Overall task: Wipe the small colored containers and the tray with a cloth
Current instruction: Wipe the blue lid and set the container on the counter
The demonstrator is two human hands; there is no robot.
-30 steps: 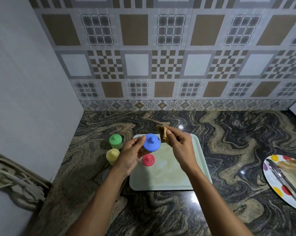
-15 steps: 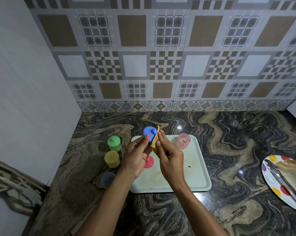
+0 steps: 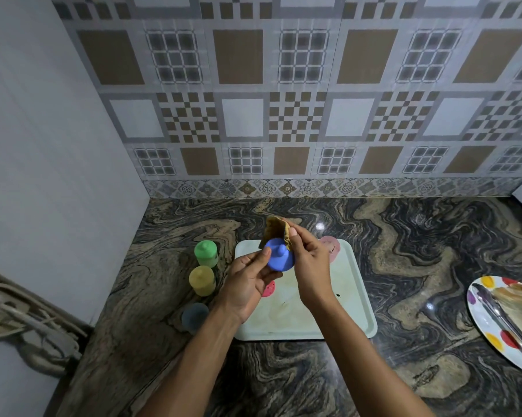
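Observation:
My left hand [image 3: 247,281] holds a blue lid [image 3: 279,255] with a small knob above the pale green tray [image 3: 353,299]. My right hand [image 3: 309,266] pinches a brownish-yellow cloth [image 3: 276,231] against the lid's far side. A pink open container [image 3: 330,246] stands at the tray's far edge, partly behind my right hand. A red lid [image 3: 268,288] lies on the tray under my left hand. To the left of the tray, on the counter, stand a green container [image 3: 206,253], a yellow container [image 3: 202,279] and a blue open container [image 3: 194,316].
The marble counter [image 3: 404,251] ends at a tiled back wall and a plain wall on the left. A white plate with coloured dots [image 3: 494,335] carries metal tongs [image 3: 506,320] and some food at the right edge. A rough pale object [image 3: 22,320] lies at lower left.
The blue lid has been turned in my left hand so its knobbed top faces me, and the cloth in my right hand has shifted behind it. The view has dipped slightly.

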